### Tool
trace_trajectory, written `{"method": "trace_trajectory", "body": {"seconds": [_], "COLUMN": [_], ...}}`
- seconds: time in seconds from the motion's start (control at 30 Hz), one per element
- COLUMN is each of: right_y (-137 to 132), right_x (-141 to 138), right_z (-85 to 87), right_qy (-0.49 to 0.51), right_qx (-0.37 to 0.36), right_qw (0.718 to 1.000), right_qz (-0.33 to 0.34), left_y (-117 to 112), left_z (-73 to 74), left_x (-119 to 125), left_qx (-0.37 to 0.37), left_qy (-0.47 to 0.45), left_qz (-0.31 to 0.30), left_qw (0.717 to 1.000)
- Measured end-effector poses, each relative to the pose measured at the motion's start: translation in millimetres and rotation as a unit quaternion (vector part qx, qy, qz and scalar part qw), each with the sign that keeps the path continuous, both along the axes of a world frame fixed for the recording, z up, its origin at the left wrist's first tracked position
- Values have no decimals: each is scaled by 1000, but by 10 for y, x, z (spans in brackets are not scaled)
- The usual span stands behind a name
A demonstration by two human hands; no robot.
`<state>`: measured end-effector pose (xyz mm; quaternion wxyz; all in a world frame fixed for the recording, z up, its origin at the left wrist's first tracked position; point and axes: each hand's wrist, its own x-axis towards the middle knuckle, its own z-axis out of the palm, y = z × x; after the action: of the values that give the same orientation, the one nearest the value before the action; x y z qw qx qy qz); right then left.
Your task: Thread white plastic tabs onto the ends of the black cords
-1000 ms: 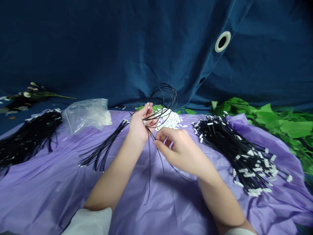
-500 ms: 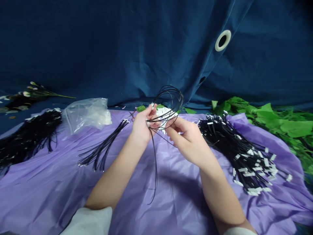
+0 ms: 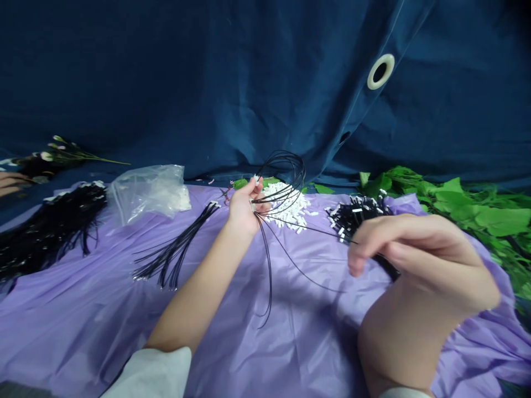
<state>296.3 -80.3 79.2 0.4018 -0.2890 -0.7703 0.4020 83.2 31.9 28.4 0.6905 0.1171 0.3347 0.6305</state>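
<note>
Holding a looped bundle of black cords [image 3: 302, 176], the left hand [image 3: 249, 207] is closed just left of the white pile [image 3: 292, 215], with the loops arching in front of and above that pile. The right hand [image 3: 357, 262], narrow and blurred, pinches a single cord [image 3: 309, 228] drawn nearly straight, nearer and to the right of the pile. Left of the pile lie a fanned bundle [image 3: 182, 243] and a clear plastic bag [image 3: 143, 190]; right of it, partly hidden, a white-tipped heap [image 3: 346, 215].

head cam looks fwd & down, r hand [image 3: 427, 260] nearest, blue curtain [image 3: 166, 83] bhd.
</note>
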Motion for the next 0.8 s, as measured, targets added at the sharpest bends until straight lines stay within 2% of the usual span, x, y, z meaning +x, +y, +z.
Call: {"method": "trace_trajectory", "body": {"seconds": [0.1,0.13,0.17,0.23,0.3,0.37,0.53,0.57,0.63,0.73,0.8], "right_y": [-41,-37,-28,6,47,87,174,195,247,332,376], "right_x": [99,90,58,-59,-207,-340,-529,-556,-611,-673,-688], "right_z": [-4,-16,-29,-57,-77,-96,-198,-228,-282,-323,-323], "right_qy": [84,115,150,235,316,351,313,289,216,83,26], "right_qx": [18,24,33,63,82,81,62,66,122,264,312], "right_qw": [990,985,981,968,945,932,944,950,949,898,875], "right_qz": [113,126,119,65,14,-28,-80,-102,-194,-341,-370], "left_y": [-20,-32,-46,-72,-96,-119,-192,-209,-246,-303,-339], "left_z": [-10,-17,-26,-51,-80,-106,-136,-132,-112,-62,-28], "left_x": [20,31,44,78,119,165,250,255,253,232,214], "left_qx": [24,37,52,87,114,134,181,184,184,175,172], "left_qy": [15,24,36,66,98,125,159,160,153,135,128], "left_qz": [0,1,3,13,28,42,42,33,10,-21,-38], "left_qw": [1000,999,998,994,988,982,970,969,971,975,976]}}
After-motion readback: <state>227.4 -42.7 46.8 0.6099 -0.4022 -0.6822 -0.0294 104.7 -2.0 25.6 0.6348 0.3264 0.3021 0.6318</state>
